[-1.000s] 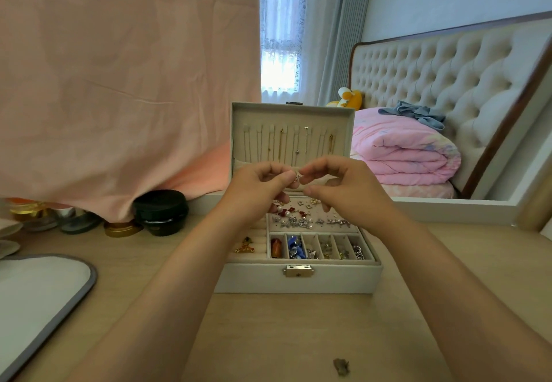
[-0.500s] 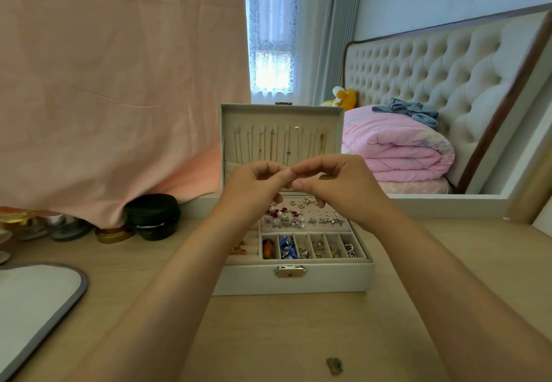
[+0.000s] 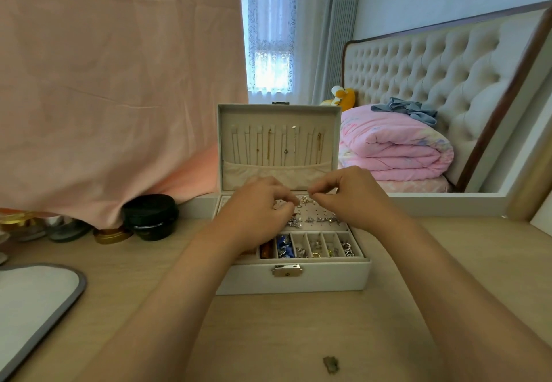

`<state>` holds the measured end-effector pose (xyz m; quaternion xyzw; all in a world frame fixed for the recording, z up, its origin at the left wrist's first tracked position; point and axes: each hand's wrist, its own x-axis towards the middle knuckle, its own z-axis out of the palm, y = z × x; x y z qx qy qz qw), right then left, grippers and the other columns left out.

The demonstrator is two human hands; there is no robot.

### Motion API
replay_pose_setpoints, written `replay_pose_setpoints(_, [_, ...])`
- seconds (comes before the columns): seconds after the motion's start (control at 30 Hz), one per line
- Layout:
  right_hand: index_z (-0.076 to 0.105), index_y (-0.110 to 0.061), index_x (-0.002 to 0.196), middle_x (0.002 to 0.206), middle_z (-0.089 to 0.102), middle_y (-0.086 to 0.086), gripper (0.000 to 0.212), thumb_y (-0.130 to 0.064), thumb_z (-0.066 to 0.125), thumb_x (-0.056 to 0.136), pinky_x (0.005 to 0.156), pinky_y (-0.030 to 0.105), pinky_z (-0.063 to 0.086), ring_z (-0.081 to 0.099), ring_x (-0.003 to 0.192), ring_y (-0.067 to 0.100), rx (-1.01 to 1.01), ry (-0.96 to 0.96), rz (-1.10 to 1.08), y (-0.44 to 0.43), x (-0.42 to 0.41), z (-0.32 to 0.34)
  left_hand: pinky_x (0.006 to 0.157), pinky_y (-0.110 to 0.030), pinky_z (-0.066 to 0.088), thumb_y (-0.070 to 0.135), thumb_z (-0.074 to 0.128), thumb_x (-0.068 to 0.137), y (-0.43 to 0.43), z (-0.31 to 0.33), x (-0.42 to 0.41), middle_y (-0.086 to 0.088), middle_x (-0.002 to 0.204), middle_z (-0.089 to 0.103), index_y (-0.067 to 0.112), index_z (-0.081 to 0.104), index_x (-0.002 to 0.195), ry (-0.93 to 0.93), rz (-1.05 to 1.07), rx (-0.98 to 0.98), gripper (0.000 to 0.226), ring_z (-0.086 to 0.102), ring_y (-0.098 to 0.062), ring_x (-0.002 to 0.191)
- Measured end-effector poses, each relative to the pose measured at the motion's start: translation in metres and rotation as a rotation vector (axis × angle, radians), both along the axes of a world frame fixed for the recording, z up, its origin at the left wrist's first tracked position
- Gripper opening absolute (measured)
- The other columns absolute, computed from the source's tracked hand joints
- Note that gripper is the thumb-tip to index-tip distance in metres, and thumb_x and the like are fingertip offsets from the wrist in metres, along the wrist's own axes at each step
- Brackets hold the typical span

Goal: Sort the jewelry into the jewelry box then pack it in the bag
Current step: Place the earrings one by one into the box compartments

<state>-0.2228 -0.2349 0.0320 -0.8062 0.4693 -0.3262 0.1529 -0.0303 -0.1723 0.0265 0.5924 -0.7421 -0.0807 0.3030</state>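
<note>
White jewelry box (image 3: 313, 280) open at the middle of the table, nearer the far edge, gold clasp (image 3: 286, 270) facing the near edge. Lid (image 3: 330, 130) upright, thin gold and silver necklaces (image 3: 268, 145) hanging inside above a pocket. Small silver and red earrings (image 3: 321, 219) on the perforated panel at the back. Front row of narrow compartments (image 3: 316, 247) with amber, blue and small metal pieces.

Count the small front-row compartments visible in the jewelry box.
6, side by side along the front of the jewelry box, from the amber piece rightward; the left hand may hide more.
</note>
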Motion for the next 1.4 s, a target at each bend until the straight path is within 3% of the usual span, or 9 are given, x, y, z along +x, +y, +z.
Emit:
replay_pose_setpoints(0.23, [0.080,-0.032,0.092,0.085,0.072,-0.019,0.009,-0.031,0.072,0.088,0.083,0.032,0.055,0.065,0.088,0.003,-0.086,0.178,-0.004,0.007,0.004,0.000,0.100,-0.033,0.033,0.033,0.048,0.096,-0.002,-0.005,-0.001,0.014,0.122,0.061,0.036,0.069,0.123,-0.310,-0.047,-0.032,0.034,0.043,-0.009,0.112])
replay_pose_setpoints(0.43, [0.079,-0.033,0.097,0.101,0.075,-0.014,0.011,-0.036,0.071,0.090,0.083,0.032,0.052,0.064,0.097,0.009,-0.164,0.336,-0.039,0.008,0.007,-0.002,0.098,-0.032,0.035,0.031,0.050,0.094,-0.002,-0.006,-0.003,0.014,0.116,0.066,0.032,0.073,0.114,-0.295,-0.054,-0.085,0.031,0.048,-0.009,0.107])
replay_pose_setpoints(0.63, [0.077,-0.034,0.091,0.092,0.074,-0.016,0.008,-0.038,0.071,0.087,0.073,0.027,0.046,0.063,0.090,0.007,-0.194,0.324,-0.064,0.008,0.008,-0.004,0.096,-0.031,0.035,0.033,0.050,0.096,-0.001,-0.008,-0.002,0.013,0.116,0.062,0.033,0.071,0.119,-0.300,-0.046,-0.090,0.031,0.045,-0.010,0.108])
replay_pose_setpoints(0.9, [0.076,-0.035,0.094,0.098,0.072,-0.017,0.010,-0.035,0.067,0.090,0.073,0.027,0.047,0.062,0.093,0.007,-0.214,0.407,-0.026,0.006,0.008,-0.003,0.097,-0.033,0.039,0.033,0.051,0.094,-0.002,-0.009,-0.001,0.014,0.113,0.067,0.032,0.073,0.115,-0.285,-0.044,-0.102,0.030,0.047,-0.009,0.104])
replay_pose_setpoints(1.03, [0.077,-0.037,0.094,0.103,0.070,-0.018,0.014,-0.033,0.064,0.092,0.082,0.035,0.054,0.062,0.096,0.007,-0.093,0.427,0.037,0.005,0.005,0.001,0.101,-0.037,0.040,0.034,0.054,0.093,-0.002,-0.010,-0.001,0.012,0.122,0.060,0.032,0.070,0.117,-0.234,-0.020,-0.102,0.029,0.046,-0.011,0.111])
replay_pose_setpoints(1.17, [0.076,-0.036,0.100,0.112,0.069,-0.016,0.022,-0.021,0.061,0.093,0.092,0.035,0.051,0.061,0.104,0.008,-0.046,0.343,0.034,0.005,0.002,0.006,0.102,-0.039,0.040,0.040,0.054,0.094,-0.001,-0.009,0.001,0.010,0.123,0.058,0.036,0.069,0.118,-0.257,-0.008,-0.052,0.029,0.048,-0.014,0.114])
replay_pose_setpoints(1.4, [0.074,-0.037,0.091,0.098,0.068,-0.018,0.016,-0.027,0.061,0.088,0.085,0.037,0.055,0.061,0.094,0.006,-0.009,0.379,0.048,0.005,0.004,0.004,0.100,-0.040,0.043,0.041,0.053,0.095,-0.002,-0.010,0.003,0.009,0.119,0.061,0.035,0.066,0.120,-0.258,-0.026,-0.018,0.029,0.049,-0.014,0.114])
